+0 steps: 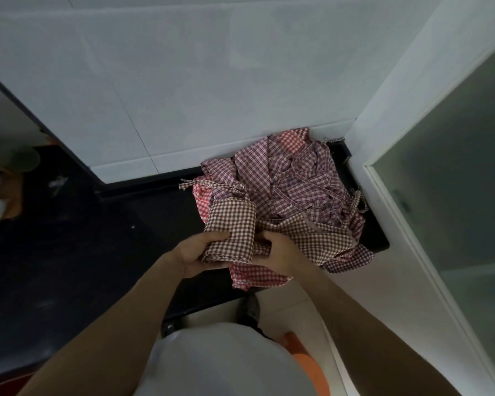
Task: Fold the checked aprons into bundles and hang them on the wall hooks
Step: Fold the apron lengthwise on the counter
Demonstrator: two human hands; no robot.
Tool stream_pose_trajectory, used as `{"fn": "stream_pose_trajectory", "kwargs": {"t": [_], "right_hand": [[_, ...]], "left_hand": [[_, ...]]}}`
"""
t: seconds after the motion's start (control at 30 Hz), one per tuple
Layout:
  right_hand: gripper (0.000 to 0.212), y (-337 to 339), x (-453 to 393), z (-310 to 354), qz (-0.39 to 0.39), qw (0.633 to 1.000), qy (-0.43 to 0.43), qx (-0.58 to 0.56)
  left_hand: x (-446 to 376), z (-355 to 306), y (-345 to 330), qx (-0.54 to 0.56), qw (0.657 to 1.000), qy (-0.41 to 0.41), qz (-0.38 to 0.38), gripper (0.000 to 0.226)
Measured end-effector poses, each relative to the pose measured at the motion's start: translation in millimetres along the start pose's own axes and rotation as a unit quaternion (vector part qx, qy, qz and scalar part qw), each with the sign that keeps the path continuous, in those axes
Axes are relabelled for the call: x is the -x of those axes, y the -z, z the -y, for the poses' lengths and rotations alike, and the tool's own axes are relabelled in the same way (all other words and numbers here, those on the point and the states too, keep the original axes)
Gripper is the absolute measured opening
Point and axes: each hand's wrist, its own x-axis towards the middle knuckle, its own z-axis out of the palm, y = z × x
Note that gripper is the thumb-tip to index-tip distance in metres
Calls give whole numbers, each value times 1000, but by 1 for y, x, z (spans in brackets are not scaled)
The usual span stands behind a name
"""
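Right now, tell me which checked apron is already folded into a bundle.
The brown-and-white checked apron gripped by both hands, left and right. The purple and red aprons lie loose behind it.

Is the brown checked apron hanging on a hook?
No, both the left hand and the right hand hold the folded brown checked apron over the pile of aprons on the dark counter.

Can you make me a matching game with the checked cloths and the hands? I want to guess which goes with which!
Things:
1. brown checked bundle
2. red checked cloth
3. purple checked pile
4. left hand

Descriptions:
A. heaped in the corner by the white wall
B. lies under both hands, nearest the person
C. folded, held in both hands
D. grips the bundle's left end

Pairs: 1-C, 2-B, 3-A, 4-D
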Motion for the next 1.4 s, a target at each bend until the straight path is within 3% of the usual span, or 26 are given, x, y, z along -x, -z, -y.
{"fn": "stream_pose_trajectory", "kwargs": {"t": [0.1,0.17,0.3,0.37,0.43,0.5,0.6,0.67,0.9,1.13,1.27,1.4], "right_hand": [[57,22,0,9,83,995,-30,-44],[45,25,-8,6,80,996,-42,-14],[43,20,-21,7,85,993,-77,-30],[42,14,-23,8,90,990,-96,-45],[39,6,-25,7,71,992,-107,-19],[30,-3,-27,3,41,993,-107,-1],[14,-13,-25,2,-10,995,-95,28],[16,-20,-23,-1,-49,995,-80,38],[23,-42,-18,-5,-96,991,-54,77],[32,-34,-13,-15,-115,982,-27,145],[41,-24,4,-41,-209,924,85,309],[65,-20,17,-71,-155,924,141,319]], "left_hand": [[2,0,8,-2,1000,8,2,49],[3,0,13,-7,1000,14,3,51],[3,3,19,-31,999,14,11,53],[2,4,20,-66,998,8,11,68],[0,6,20,-103,995,11,10,91],[-3,8,17,-108,994,15,-1,99],[-5,9,12,-124,991,12,-43,73],[-5,9,14,-160,985,19,-66,64],[-12,24,5,-145,981,-7,-130,82],[-17,27,-1,-265,923,-115,-253,67],[-15,21,5,-348,875,-156,-299,64],[-14,18,-2,-409,830,-178,-335,57]]}}
